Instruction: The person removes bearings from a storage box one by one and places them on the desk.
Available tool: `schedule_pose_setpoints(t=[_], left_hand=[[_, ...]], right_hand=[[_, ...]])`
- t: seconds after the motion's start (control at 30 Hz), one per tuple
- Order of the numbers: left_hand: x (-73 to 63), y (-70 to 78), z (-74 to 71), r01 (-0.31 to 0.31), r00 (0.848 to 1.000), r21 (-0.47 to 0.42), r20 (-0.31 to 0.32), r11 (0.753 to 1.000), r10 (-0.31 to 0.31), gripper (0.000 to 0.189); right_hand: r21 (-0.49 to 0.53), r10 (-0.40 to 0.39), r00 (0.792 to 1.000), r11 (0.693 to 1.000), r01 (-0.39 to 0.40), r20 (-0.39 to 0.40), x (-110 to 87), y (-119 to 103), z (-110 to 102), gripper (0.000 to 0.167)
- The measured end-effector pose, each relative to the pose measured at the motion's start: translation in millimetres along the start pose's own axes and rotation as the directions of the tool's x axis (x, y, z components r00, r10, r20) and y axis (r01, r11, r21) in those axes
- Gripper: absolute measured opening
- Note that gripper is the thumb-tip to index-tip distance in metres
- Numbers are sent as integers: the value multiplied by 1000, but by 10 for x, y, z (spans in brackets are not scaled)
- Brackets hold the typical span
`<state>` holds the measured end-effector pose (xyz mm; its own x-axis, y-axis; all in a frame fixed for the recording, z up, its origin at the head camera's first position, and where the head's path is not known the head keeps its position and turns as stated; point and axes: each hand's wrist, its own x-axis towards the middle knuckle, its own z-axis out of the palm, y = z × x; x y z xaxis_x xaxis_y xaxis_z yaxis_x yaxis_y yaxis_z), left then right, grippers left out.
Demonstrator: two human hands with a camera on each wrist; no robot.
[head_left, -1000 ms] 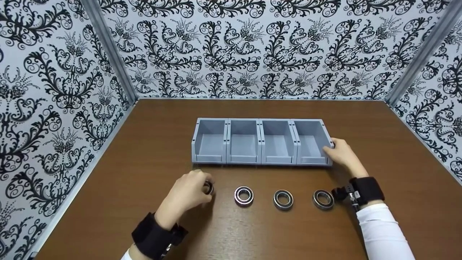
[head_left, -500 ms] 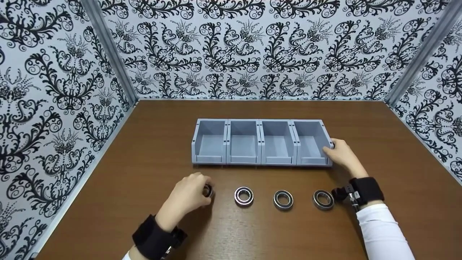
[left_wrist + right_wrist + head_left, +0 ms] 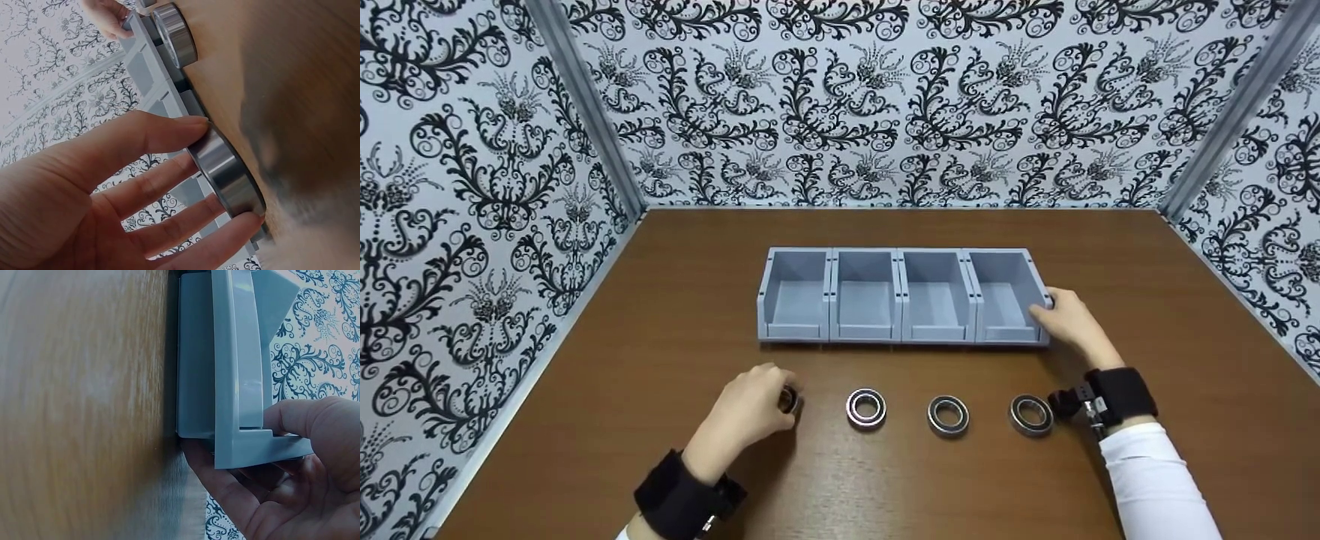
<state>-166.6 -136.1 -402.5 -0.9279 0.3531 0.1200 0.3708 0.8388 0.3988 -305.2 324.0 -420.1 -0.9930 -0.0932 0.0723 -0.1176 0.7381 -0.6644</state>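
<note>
My left hand [image 3: 754, 401] pinches a ball bearing [image 3: 226, 171] by its rim, thumb on one side and fingers on the other. In the left wrist view the bearing lies close over the wood, its shiny outer ring facing the camera. My right hand [image 3: 1069, 319] grips the right side wall of a row of grey open-front bins [image 3: 936, 334], thumb inside and fingers outside, as the right wrist view also shows. To the right of my left hand, a bearing [image 3: 866, 409], a second bearing [image 3: 948, 416] and a third bearing [image 3: 1031, 415] lie flat in a row.
The bins stand side by side behind the bearings on a brown wooden table [image 3: 697, 277]. Patterned walls [image 3: 840, 105] with grey corner posts enclose the table at the back and sides. Black camera straps [image 3: 1121, 394] circle both wrists.
My left hand has shifted slightly toward me and to the left, still with the bearing in its fingers. The right hand keeps its place on the bin wall.
</note>
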Motion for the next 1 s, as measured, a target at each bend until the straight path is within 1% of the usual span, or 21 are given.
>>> schedule_pose_setpoints(t=[0.17,0.33,0.8,1.0], left_hand=[[-11,-12,26,-4,1000,-10,4,1000,4,26],[-19,-17,45,5,1000,-24,8,1000,-5,29],[-26,-26,76,-13,1000,-10,-3,1000,13,26],[-28,-29,89,-16,1000,1,-13,1000,16,26]], right_hand=[[5,9,1000,1000,-9,10,-1,4,-2,44],[-5,14,1000,1000,-14,13,7,2,1,47],[-22,10,1000,1000,-10,10,13,5,-2,45],[-22,30,999,999,-30,19,11,-4,-4,48]])
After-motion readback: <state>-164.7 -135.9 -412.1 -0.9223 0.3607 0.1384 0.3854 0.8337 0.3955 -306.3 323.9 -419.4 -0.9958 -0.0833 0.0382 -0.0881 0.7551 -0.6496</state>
